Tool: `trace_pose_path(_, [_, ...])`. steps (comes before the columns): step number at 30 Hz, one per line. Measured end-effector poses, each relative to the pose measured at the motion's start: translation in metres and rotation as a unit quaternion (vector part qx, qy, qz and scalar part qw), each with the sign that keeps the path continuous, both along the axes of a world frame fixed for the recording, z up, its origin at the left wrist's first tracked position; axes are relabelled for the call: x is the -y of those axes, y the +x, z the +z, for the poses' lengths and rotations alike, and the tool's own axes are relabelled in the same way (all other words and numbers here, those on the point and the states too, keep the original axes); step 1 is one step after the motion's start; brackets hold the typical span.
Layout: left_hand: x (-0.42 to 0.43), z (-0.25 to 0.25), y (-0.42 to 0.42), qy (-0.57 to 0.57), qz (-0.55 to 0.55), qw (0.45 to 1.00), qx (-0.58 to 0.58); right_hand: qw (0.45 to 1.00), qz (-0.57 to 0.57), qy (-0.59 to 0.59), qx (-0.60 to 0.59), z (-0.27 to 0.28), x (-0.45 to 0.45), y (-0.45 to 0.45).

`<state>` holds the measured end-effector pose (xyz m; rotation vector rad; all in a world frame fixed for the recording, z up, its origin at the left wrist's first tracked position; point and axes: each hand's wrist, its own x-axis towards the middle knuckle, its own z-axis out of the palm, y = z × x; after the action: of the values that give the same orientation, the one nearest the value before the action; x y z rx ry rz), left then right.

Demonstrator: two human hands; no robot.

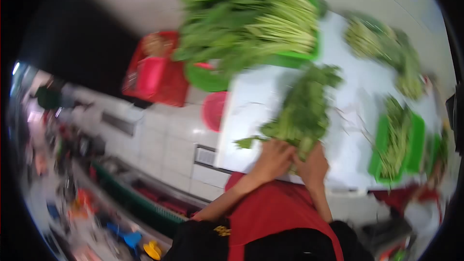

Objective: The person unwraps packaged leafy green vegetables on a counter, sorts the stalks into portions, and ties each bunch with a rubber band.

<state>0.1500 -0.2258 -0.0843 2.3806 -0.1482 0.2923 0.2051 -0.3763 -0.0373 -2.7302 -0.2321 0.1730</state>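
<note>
A bunch of leafy greens [304,106], like celery or a similar herb, lies on the white table with its leaves pointing away from me. My left hand [274,160] is closed around the left side of its stem end. From the right, my right hand [313,165] grips the same stems, its fingers curled close to the left hand. Both hands are near the table's front edge, just above my red apron [285,208]. Motion blur softens the fingers, and the stem ends between them are partly hidden.
Beyond the bunch, a green crate [297,59] overflows with long leafy vegetables [241,19]. Bagged greens [382,43] lie at the far right of the white table [251,87]. Nearer, a green basket [382,164] holds thin stalks. Left of the table are a red crate [179,87] and pink basin [212,111].
</note>
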Motion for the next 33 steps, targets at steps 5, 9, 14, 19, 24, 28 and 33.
trace_pose_path(5, [-0.012,0.015,-0.001,0.069,0.015,0.995,0.073,0.991,0.029,0.093,-0.093,0.004,0.015,0.012])
trace_pose_path(9, [-0.027,0.042,-0.017,-0.014,0.084,0.993,0.076,0.897,-0.032,0.364,-0.251,0.037,0.046,0.03])
trace_pose_path(14, [-0.046,0.061,-0.052,-0.125,0.121,0.984,0.048,0.675,-0.032,0.646,-0.356,0.092,0.069,0.023])
trace_pose_path(19, [-0.059,0.077,-0.063,-0.418,0.107,0.895,-0.109,0.81,-0.016,0.582,-0.077,0.142,0.022,-0.033])
trace_pose_path(24, [-0.109,0.1,-0.056,-0.69,-0.133,0.711,0.036,0.913,0.336,0.222,0.064,0.144,-0.079,-0.032])
trace_pose_path(28, [-0.183,0.129,-0.044,-0.811,0.038,0.58,-0.064,0.929,0.28,0.239,-0.033,0.118,-0.19,-0.051])
trace_pose_path(33, [-0.278,0.1,-0.056,-0.831,0.162,0.531,-0.025,0.859,0.112,0.461,-0.194,0.086,-0.277,-0.069])
